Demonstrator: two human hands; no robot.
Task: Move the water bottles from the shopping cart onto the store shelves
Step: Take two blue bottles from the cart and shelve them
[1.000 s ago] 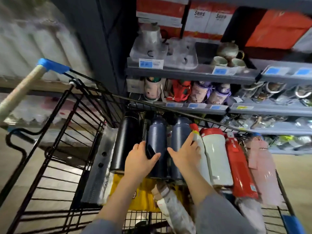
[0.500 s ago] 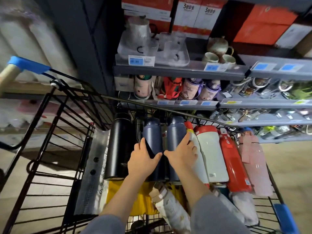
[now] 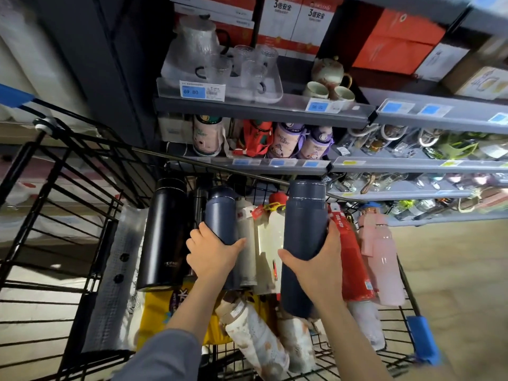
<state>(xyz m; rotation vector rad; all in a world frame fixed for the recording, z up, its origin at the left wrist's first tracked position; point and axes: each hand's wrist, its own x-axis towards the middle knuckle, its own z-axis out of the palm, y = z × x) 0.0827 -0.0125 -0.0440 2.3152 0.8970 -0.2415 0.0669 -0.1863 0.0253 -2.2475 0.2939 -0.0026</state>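
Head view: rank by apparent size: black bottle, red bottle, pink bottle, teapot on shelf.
1. black bottle
2. red bottle
3. pink bottle, close to the red; unsure
4. teapot, farther away, so only apparent

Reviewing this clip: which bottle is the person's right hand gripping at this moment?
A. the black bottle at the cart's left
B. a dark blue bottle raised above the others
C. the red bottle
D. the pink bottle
B: the right hand wraps the dark blue bottle, which stands higher than the row lying in the shopping cart.

Shelf price tags [image 3: 395, 108] (lettering blurred)
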